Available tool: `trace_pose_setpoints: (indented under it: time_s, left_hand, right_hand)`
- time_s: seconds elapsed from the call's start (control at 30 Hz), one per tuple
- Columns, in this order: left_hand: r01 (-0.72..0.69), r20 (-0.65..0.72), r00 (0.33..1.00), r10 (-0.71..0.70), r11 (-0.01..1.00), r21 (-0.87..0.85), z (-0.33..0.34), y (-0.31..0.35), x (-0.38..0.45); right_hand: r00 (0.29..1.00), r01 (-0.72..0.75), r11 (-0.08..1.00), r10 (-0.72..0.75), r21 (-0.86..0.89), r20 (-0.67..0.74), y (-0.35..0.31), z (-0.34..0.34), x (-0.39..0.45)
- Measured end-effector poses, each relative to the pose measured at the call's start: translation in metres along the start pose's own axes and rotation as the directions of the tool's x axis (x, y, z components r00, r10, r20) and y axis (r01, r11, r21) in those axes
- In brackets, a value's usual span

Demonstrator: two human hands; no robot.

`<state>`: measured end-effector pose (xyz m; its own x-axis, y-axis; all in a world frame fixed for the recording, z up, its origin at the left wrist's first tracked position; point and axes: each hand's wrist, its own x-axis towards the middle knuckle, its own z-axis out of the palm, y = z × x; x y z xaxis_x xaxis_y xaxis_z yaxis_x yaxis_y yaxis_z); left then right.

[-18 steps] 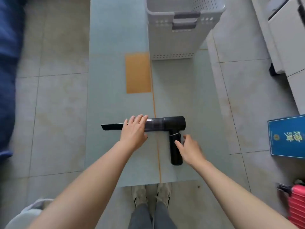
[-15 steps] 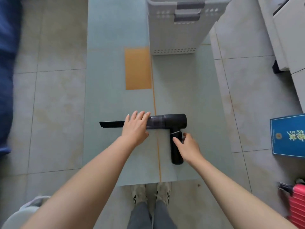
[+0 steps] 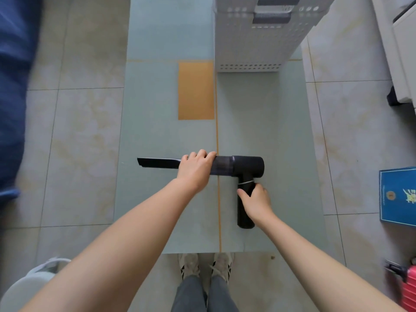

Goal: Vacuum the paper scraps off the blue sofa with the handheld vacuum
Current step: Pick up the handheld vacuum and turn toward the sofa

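1. The vacuum [image 3: 238,168] lies flat on the pale green table [image 3: 157,136], nozzle pointing left, barrel running left to right, handle pointing back toward the person.
2. The left hand [image 3: 195,171] reaches forward with the forearm nearly straight and lies over the barrel where the nozzle joins it. Its fingers curl over the far side of the tube, gripping it (the fingertips themselves are out of sight behind the barrel).
3. The right hand [image 3: 255,201] comes in from the lower right, wrist bent slightly inward. Its thumb presses the left side of the handle and its fingers wrap the right side, holding the upper part of the handle just below a thin pale band.
4. The lower end of the handle sticks out past the right wrist, near the table's front edge.
5. The sofa [image 3: 13,86] shows only as a blurred blue strip along the left edge, well apart from the vacuum; no scraps can be made out on it.
6. A perforated grey basket [image 3: 254,41] stands at the table's far end, its top cut off by the frame.
7. An orange patch [image 3: 195,90] lies on the table just beside the basket.
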<state>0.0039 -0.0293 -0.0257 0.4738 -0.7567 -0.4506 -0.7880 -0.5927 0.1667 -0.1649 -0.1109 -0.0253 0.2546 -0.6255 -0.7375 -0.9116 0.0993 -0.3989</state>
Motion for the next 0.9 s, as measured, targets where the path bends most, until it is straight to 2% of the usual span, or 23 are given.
trace_pose_setpoints:
  time_s: [0.13, 0.27, 0.53, 0.77, 0.9]
  left_hand:
    - [0.028, -0.001, 1.000, -0.028, 0.999, -0.024, -0.029, 0.001, -0.006]
    - [0.038, -0.021, 0.999, -0.039, 0.997, -0.072, -0.076, 0.002, -0.019]
    - [0.069, -0.123, 0.989, -0.087, 0.988, -0.138, -0.175, 0.003, -0.109]
    - [0.118, -0.227, 0.947, -0.226, 0.905, -0.410, -0.236, -0.010, -0.218]
    - [0.155, -0.316, 0.886, -0.341, 0.858, -0.490, -0.252, -0.024, -0.282]
  right_hand:
    - [0.999, 0.017, 0.997, -0.019, 0.077, 0.027, -0.015, -0.019, -0.015]
    - [0.996, 0.025, 0.968, -0.046, 0.248, 0.080, -0.039, -0.047, -0.043]
    - [0.968, 0.059, 0.912, -0.152, 0.406, 0.200, -0.091, -0.107, -0.132]
    - [0.909, 0.190, 0.906, -0.308, 0.378, 0.281, -0.133, -0.142, -0.226]
    - [0.839, 0.231, 0.904, -0.372, 0.359, 0.397, -0.157, -0.139, -0.275]
